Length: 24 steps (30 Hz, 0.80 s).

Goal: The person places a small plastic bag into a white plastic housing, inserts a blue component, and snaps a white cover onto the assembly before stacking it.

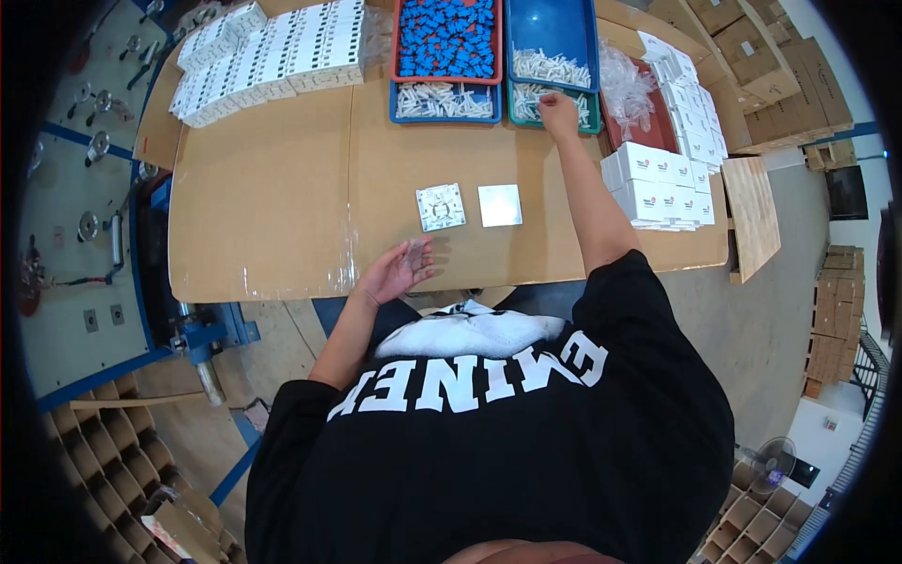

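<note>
My right hand reaches into a green tray of small white plastic parts. Its fingertips are drawn together among the parts, and whatever lies between them is hidden. Over the table's near edge, my left hand is held palm up with its fingers apart and nothing visible in it. Just beyond the left hand, a square white plate with moulded details and corner fittings lies flat. To its right is a plain square white plate, apart from it and touched by neither hand.
At the back, a red tray of blue parts overlaps a blue tray of white pieces. Another blue tray holds white parts. White stacks stand back left, white boxes right, beside clear plastic bags. Cardboard covers the table.
</note>
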Tool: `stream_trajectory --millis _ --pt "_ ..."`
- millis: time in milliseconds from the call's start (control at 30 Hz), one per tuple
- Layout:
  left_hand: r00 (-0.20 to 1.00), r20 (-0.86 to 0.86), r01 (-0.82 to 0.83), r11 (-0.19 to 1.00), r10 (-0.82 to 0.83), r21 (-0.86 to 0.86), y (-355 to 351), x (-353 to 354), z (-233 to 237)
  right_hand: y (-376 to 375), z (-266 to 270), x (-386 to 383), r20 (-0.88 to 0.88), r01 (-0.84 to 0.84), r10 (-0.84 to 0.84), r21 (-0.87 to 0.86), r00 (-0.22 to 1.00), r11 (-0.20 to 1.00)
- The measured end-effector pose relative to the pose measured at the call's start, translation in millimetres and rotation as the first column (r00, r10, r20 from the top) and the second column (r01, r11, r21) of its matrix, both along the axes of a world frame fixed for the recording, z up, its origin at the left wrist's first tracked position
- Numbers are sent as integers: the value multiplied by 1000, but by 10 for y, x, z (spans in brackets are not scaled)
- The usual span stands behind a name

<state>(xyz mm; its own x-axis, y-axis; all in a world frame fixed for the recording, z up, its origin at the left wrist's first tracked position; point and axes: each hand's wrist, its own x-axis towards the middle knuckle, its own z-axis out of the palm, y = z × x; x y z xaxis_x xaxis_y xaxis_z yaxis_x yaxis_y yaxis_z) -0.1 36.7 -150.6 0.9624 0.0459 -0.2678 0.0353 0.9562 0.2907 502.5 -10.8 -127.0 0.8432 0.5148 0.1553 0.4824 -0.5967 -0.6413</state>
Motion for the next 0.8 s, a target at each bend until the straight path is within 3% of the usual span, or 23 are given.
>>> stream_trajectory --millis 33,100,167,200,267,333,400,567,633,800 --pt "1000 -1 -1 1000 1 -5 -1 0 -5 -40 -21 3 -6 -9 8 -12 1000 1000" --pt "999 -3 -33 999 33 -38 -4 62 -57 -89 94 -117 33 -114 109 194 993 974" --pt "995 82 -51 996 57 -69 -30 94 -197 -164 187 -449 -59 -181 210 314 976 932" --pt "992 118 -32 995 43 -91 -35 120 -214 -236 327 -743 -313 -167 293 372 903 913" --pt "990 127 -37 990 55 -135 -42 100 -277 -429 636 -1501 -435 -250 366 301 822 920" --pt "976 207 96 984 -64 -149 34 148 -354 -558 665 -1964 -457 -331 411 249 788 910" --pt "978 197 104 981 -72 -161 73 165 -316 -667 688 -2392 -575 -430 562 363 595 827" --pt "979 168 132 987 -115 -94 78 157 -225 -633 679 -2883 -622 -415 549 363 559 834" --pt "980 161 129 987 -113 -91 71 160 -196 -592 764 -2914 -607 -626 553 114 570 771" --pt "982 153 121 991 -111 -57 50 143 -255 -469 784 -2976 -630 -700 596 114 497 705"
